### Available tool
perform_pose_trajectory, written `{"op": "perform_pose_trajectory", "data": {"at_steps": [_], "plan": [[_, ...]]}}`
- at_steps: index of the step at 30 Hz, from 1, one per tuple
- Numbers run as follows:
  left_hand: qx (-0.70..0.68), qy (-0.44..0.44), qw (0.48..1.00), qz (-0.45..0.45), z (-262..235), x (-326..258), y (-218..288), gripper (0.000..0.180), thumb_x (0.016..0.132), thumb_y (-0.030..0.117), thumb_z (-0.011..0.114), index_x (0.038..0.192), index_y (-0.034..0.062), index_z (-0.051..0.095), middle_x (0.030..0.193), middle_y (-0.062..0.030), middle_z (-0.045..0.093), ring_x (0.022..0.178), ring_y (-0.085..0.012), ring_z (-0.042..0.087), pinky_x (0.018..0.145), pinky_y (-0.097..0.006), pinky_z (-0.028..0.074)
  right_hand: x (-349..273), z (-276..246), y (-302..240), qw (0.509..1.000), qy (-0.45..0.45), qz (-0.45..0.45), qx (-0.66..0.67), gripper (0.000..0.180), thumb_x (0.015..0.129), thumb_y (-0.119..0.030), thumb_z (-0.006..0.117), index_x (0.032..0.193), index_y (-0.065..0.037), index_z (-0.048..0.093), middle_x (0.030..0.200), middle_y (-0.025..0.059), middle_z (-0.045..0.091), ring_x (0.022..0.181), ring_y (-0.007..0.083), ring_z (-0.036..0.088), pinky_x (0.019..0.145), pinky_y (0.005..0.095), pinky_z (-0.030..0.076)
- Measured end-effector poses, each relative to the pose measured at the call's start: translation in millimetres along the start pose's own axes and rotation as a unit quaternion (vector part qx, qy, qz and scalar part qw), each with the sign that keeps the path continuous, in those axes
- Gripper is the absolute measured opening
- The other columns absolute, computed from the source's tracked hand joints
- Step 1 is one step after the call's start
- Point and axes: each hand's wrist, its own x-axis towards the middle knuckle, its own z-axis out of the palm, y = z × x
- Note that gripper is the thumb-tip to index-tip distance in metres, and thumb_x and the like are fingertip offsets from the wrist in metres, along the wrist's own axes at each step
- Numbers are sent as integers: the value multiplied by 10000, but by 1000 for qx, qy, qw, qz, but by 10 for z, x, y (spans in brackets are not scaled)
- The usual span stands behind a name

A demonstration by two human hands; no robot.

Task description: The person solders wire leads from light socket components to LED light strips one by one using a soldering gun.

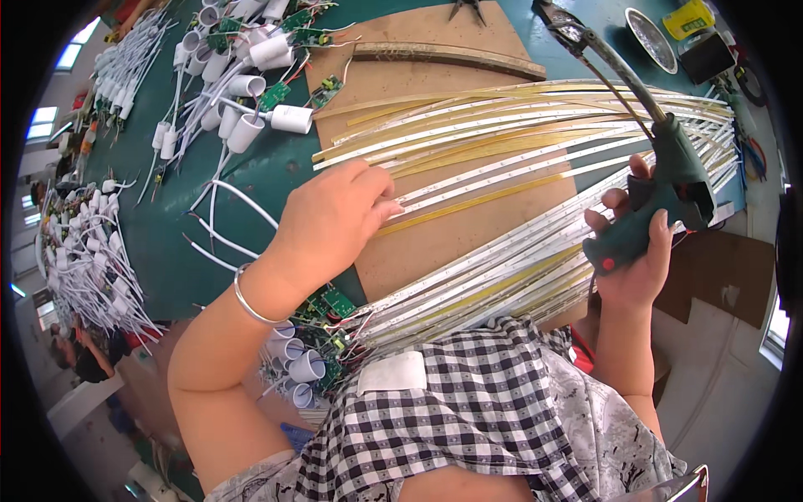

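Note:
My left hand (335, 213), with a silver bangle on its wrist, is closed over the left end of a thin white LED strip (485, 171). Thumb and forefinger press together at that end. A dark green soldering gun (682, 171) sits in my right hand (640, 259), fingers wrapped round its handle. Its metal barrel points up and away, toward the far edge of the table, above the strips. More white and yellow strips (485, 117) lie side by side beyond my left hand. Nearer my body runs a bundle of strips (485, 276) with wired green circuit boards (335, 305) at its left end.
White cylindrical caps with cables (247, 130) and small boards are heaped at the far left; another pile (88, 243) lies beyond the table's left side. A brown board (418, 84) bears a wooden bar (452, 60) and pliers (468, 10). A metal dish (651, 40) stands far right.

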Motion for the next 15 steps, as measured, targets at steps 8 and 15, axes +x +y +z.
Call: {"op": "perform_pose_trajectory", "data": {"at_steps": [8,15], "plan": [[29,-50,998,-3,-86,-323,-35,201,757,165,748,849,63,600,793,-84,593,749,-282,610,651,-377,492,55,-38,46,999,-18,18,23,584,932,-254,568,1401,3,334,1313,177,466,968,218,605,705,402,637],[41,-69,995,-58,-30,-562,-217,173,854,229,643,922,72,611,852,-126,598,825,-335,616,710,-429,511,142,-302,120,997,-30,69,-18,676,955,-375,548,1500,-90,267,1422,96,452,1003,162,598,894,350,548]]}}
